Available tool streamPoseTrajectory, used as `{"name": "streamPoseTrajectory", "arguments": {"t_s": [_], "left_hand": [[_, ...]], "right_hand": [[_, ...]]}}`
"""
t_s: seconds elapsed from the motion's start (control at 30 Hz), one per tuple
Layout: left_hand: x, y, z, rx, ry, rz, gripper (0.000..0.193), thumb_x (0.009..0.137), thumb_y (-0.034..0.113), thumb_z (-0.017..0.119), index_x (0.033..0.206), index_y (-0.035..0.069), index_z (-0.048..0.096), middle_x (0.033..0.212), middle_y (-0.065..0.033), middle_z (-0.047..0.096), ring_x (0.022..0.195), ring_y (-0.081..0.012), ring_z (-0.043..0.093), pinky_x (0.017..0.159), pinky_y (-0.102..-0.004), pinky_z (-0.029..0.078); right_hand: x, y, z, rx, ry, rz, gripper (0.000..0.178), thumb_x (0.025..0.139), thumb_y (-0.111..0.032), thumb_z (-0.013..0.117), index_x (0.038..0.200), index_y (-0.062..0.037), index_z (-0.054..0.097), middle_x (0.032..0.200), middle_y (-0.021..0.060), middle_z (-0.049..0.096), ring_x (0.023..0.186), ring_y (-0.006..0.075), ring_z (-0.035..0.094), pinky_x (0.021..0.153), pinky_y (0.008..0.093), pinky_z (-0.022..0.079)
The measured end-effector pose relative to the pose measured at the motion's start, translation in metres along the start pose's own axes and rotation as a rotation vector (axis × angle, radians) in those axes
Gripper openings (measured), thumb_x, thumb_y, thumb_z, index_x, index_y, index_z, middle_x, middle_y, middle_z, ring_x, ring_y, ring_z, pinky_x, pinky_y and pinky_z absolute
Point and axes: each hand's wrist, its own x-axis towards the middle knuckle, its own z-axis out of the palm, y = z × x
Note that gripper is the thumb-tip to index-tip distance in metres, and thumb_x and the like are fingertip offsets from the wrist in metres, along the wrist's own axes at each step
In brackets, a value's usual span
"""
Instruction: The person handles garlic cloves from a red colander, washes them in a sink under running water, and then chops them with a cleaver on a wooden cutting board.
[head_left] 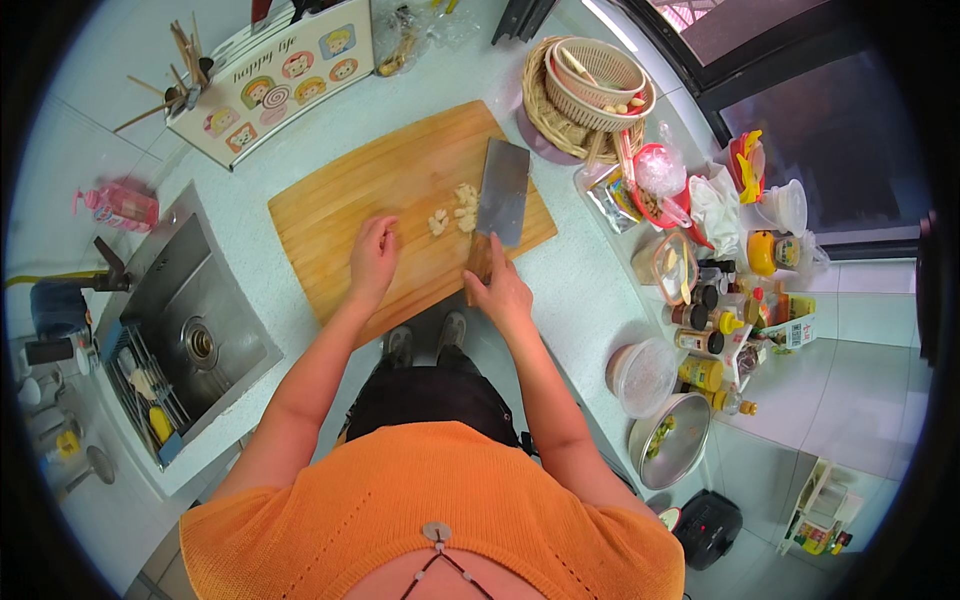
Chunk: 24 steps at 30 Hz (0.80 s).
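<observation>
A wooden cutting board (340, 210) lies at an angle on the counter in front of me. My right hand (503, 293) is closed around the wooden handle of a cleaver (503, 190). Its broad steel blade rests flat over the board's right part, pointing away from me. Just left of the blade sit small pale pieces of crushed garlic (466, 208), with a smaller cluster (437, 222) beside them. Over the board's near left part is my left hand (373, 258), fingers loosely bent and thumb apart. Nothing shows between them, though the palm is hidden.
On the left is a steel sink (200, 345) with a pink soap bottle (120, 207) behind it. A decorated knife holder (280, 80) stands at the back. Stacked baskets (595, 85), seasoning jars (705, 295), a lidded tub (641, 379) and a steel bowl (685, 440) line the right side.
</observation>
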Motion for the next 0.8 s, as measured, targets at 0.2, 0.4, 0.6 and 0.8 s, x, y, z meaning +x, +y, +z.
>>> {"name": "streamPoseTrajectory", "arguments": {"t_s": [0.2,0.4,0.6,0.8], "left_hand": [[-0.02,-0.018,0.005,0.085,-0.102,0.117,0.027,0.081,0.003,0.057,0.108,0.004,0.058,0.107,-0.0138,0.057,0.096,-0.0314,0.056,0.081,-0.0381,0.047],[-0.022,-0.024,0.016,0.158,-0.132,0.236,0.034,0.078,0.004,0.059,0.112,0.002,0.056,0.11,-0.0167,0.056,0.105,-0.0341,0.052,0.092,-0.0406,0.043],[-0.005,-0.033,0.05,-0.018,-0.196,0.255,0.039,0.08,0.003,0.055,0.119,-0.001,0.053,0.12,-0.0192,0.054,0.11,-0.0348,0.051,0.094,-0.0385,0.042],[0.005,-0.021,0.065,-0.146,-0.266,0.214,0.039,0.081,0.001,0.052,0.12,-0.002,0.051,0.122,-0.02,0.053,0.112,-0.0335,0.052,0.095,-0.0356,0.042]], "right_hand": [[0.01,-0.008,0.012,-0.098,-0.007,0.096,0.09,0.072,-0.032,0.068,0.146,-0.012,0.02,0.11,0.0264,0.057,0.093,0.0374,0.062,0.073,0.043,0.051],[0.009,0.019,0.009,0.068,0.168,0.144,0.079,0.074,-0.025,0.066,0.142,-0.0072,0.03,0.098,0.0212,0.063,0.086,0.0344,0.064,0.071,0.0403,0.051],[-0.027,0.019,-0.009,0.588,0.004,0.2,0.062,0.082,-0.019,0.065,0.138,-0.0079,0.041,0.069,0.002,0.055,0.049,0.0105,0.047,0.044,0.0259,0.039],[-0.055,0.014,-0.007,0.651,-0.064,0.126,0.058,0.084,-0.019,0.066,0.136,-0.0091,0.043,0.082,0.0049,0.063,0.068,0.0117,0.056,0.063,0.0271,0.047]]}}
